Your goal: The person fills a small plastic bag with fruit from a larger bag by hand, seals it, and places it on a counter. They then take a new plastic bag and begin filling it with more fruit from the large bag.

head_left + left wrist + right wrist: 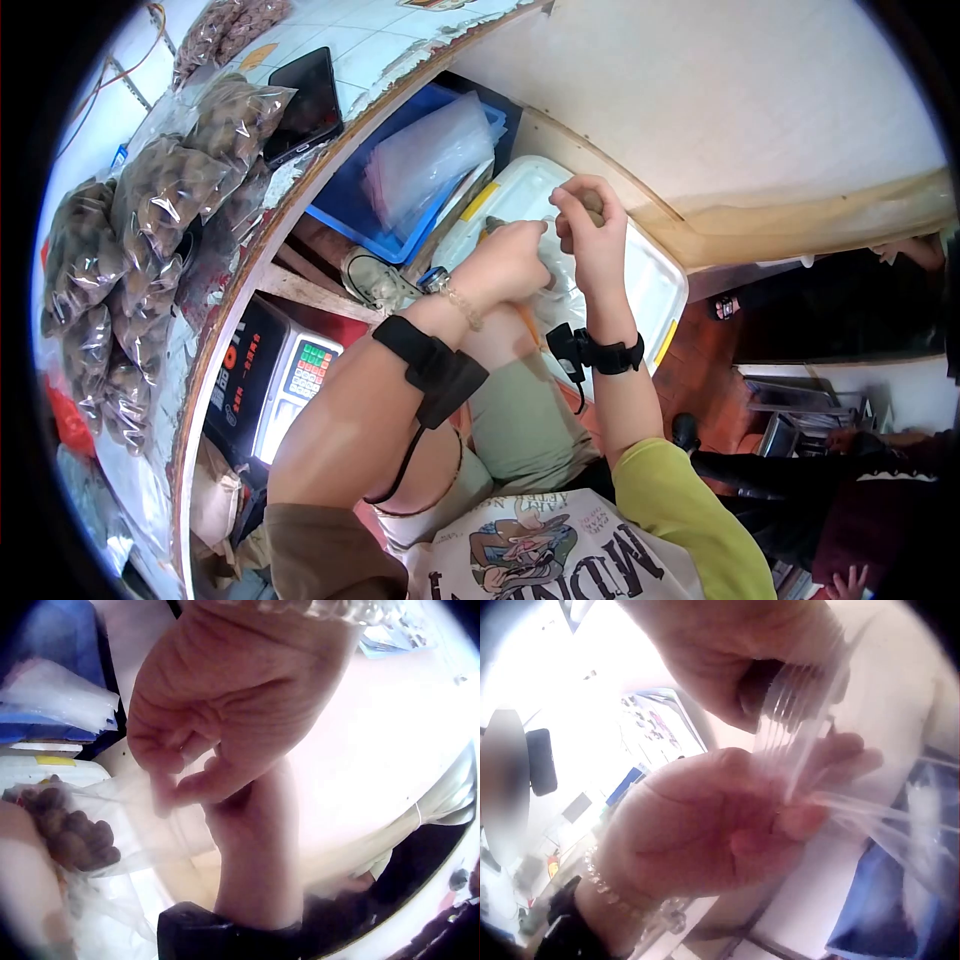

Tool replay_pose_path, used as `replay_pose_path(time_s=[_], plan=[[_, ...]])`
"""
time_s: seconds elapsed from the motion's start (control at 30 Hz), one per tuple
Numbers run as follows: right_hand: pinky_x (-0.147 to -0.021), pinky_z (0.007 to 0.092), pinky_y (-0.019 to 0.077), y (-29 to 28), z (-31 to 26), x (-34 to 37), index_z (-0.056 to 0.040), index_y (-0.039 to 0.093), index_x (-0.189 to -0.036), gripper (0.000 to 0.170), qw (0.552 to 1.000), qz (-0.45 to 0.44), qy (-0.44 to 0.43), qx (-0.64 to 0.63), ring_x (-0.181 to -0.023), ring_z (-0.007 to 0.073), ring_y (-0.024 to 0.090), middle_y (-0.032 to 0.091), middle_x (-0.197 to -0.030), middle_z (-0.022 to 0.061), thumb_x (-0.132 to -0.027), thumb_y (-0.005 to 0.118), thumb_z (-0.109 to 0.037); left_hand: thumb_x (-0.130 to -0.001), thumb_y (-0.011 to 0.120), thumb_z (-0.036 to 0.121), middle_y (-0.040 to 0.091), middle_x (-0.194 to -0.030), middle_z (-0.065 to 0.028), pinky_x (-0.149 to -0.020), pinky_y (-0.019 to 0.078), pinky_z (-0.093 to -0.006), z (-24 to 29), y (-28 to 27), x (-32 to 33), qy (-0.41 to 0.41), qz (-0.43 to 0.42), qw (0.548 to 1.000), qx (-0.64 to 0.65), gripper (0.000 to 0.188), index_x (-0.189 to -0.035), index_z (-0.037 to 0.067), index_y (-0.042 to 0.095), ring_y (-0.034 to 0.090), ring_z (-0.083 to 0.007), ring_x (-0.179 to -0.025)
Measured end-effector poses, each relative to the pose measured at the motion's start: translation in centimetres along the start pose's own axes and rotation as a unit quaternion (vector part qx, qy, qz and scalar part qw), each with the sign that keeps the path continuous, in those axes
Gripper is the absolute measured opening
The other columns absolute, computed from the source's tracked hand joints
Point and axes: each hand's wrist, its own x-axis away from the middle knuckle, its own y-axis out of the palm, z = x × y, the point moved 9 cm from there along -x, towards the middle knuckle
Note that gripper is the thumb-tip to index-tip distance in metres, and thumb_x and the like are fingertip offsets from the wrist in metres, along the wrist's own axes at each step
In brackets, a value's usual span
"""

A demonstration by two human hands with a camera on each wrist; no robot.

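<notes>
A clear plastic bag (799, 724) stretches between the two hands. My left hand (510, 262) pinches its gathered edge between thumb and fingertips; this left hand (705, 825) wears a beaded bracelet. Curled fingers of my right hand (596, 235) hold a small brown round item (592, 203), seen as a dark lump (757, 684) beside the plastic in the right wrist view. Below the hands in the left wrist view, brown round pieces (75, 834) lie inside clear plastic. The left hand (232, 697) partly covers the right hand (259, 825) there.
Beneath the hands is a white lidded box (660, 285). A blue crate (350, 222) holds clear bags (430, 160). Filled bags (170, 190) and a phone (305, 105) lie on the left counter, with a scale (300, 385) below. Another person's hand (850, 583) shows at lower right.
</notes>
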Motion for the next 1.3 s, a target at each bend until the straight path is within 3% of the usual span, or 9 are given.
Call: replay_pose_path(time_s=[0.03, 0.17, 0.33, 0.53, 0.77, 1.07, 1.13, 1.3], plan=[[-0.056, 0.0239, 0.0444, -0.2, 0.6, 0.1, -0.0038, 0.057, -0.092, 0.012, 0.998, 0.008, 0.034, -0.050, -0.061, 0.0094, 0.054, 0.060, -0.078, 0.0034, -0.084, 0.066, -0.008, -0.066, 0.072, 0.012, 0.061, -0.115, -0.0248, -0.094, 0.0459, -0.0385, -0.2, 0.0, 0.0, 0.000, 0.000, 1.000, 0.000, 0.060, -0.121, -0.006, 0.055, 0.058, -0.0359, -0.111], [-0.054, 0.0242, 0.0442, -0.9, 1.5, -0.2, -0.0070, 0.057, -0.093, 0.010, 0.992, 0.025, 0.016, -0.121, -0.060, 0.0089, 0.054, 0.061, -0.080, 0.0035, -0.087, 0.062, -0.013, -0.068, 0.072, 0.012, 0.058, -0.120, -0.0253, -0.097, 0.0442, -0.0377, -0.1, -0.3, 0.0, 0.003, 0.012, 1.000, 0.004, 0.063, -0.125, -0.006, 0.053, 0.055, -0.0354, -0.115], [-0.065, 0.0305, 0.0528, -1.5, 1.8, 0.3, -0.0060, 0.056, -0.094, 0.011, 0.972, 0.062, 0.033, -0.226, -0.070, 0.0170, 0.062, 0.062, -0.084, 0.0068, -0.087, 0.061, -0.012, -0.069, 0.070, 0.011, 0.056, -0.123, -0.0255, -0.099, 0.0427, -0.0377, -0.2, -0.2, 0.1, -0.014, -0.005, 1.000, 0.022, 0.062, -0.125, -0.006, 0.052, 0.054, -0.0351, -0.117], [-0.078, 0.0382, 0.0542, -1.2, 1.2, 0.5, -0.0036, 0.055, -0.095, 0.016, 0.971, 0.033, 0.034, -0.233, -0.078, 0.0222, 0.063, 0.060, -0.086, 0.0069, -0.093, 0.052, -0.019, -0.069, 0.068, 0.010, 0.056, -0.124, -0.0258, -0.099, 0.0424, -0.0375, -0.2, -0.2, 0.0, 0.004, 0.001, 1.000, 0.003, 0.061, -0.126, -0.007, 0.052, 0.053, -0.0351, -0.118], [-0.077, 0.0352, 0.0543, -1.4, 1.6, 0.7, -0.0037, 0.058, -0.094, 0.010, 0.970, 0.007, 0.044, -0.240, -0.081, 0.0209, 0.065, 0.061, -0.079, 0.0058, -0.090, 0.059, -0.013, -0.069, 0.068, 0.009, 0.057, -0.121, -0.0255, -0.098, 0.0436, -0.0376, 0.4, -0.3, 0.3, -0.001, -0.015, 1.000, 0.015, 0.061, -0.126, -0.004, 0.052, 0.054, -0.0352, -0.116], [-0.084, 0.0373, 0.0489, -1.6, 1.5, 0.8, 0.0005, 0.055, -0.110, 0.026, 0.979, 0.011, 0.036, -0.201, -0.083, 0.0216, 0.060, 0.060, -0.083, 0.0076, -0.093, 0.052, -0.019, -0.069, 0.061, 0.000, 0.053, -0.129, -0.0254, -0.101, 0.0413, -0.0341, 0.5, -0.4, 0.2, 0.006, -0.008, 1.000, -0.004, 0.065, -0.133, -0.005, 0.047, 0.052, -0.0325, -0.121], [-0.088, 0.0375, 0.0451, -1.6, 2.0, 0.5, 0.0019, 0.054, -0.112, 0.032, 0.955, -0.011, 0.033, -0.293, -0.089, 0.0236, 0.058, 0.061, -0.087, 0.0096, -0.093, 0.047, -0.023, -0.069, 0.061, 0.000, 0.053, -0.130, -0.0250, -0.102, 0.0404, -0.0342, 0.4, -0.4, 0.1, 0.004, -0.016, 1.000, 0.003, 0.065, -0.132, -0.005, 0.047, 0.051, -0.0326, -0.123], [-0.090, 0.0386, 0.0439, -1.1, 1.6, 0.7, 0.0026, 0.054, -0.113, 0.036, 0.941, -0.031, 0.026, -0.337, -0.094, 0.0254, 0.058, 0.061, -0.091, 0.0103, -0.093, 0.043, -0.025, -0.069, 0.061, 0.000, 0.054, -0.129, -0.0247, -0.101, 0.0412, -0.0336, 0.5, -0.7, 0.5, 0.010, -0.012, 1.000, -0.013, 0.065, -0.132, -0.003, 0.048, 0.052, -0.0322, -0.121]])
